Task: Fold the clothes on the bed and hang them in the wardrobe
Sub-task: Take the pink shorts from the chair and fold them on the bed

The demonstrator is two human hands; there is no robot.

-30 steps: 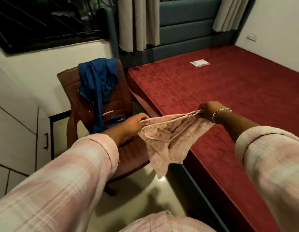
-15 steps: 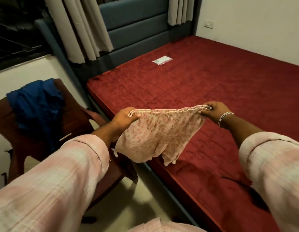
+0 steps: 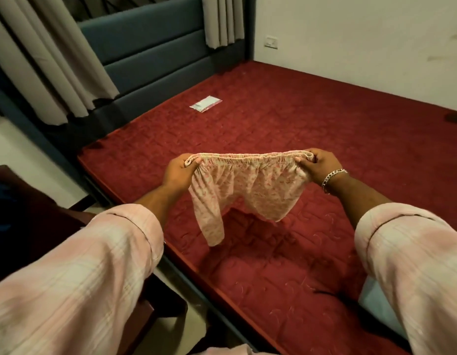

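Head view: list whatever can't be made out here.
- Wardrobe: none in the frame.
- Chair: cut off by the left edge, dark.
- Packet on the bed: print too small to read.
- Shorts: waistband ends covered by the left hand and right hand.

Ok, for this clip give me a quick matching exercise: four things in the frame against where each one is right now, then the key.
Things:
1. pink floral shorts
2. small white packet
3. bracelet
4. grey curtains

Places:
A. lying on the red mattress near the blue headboard
B. on the right wrist
C. hanging at the upper left
D. stretched by the waistband between left hand and right hand, above the bed

Pairs: 1-D, 2-A, 3-B, 4-C
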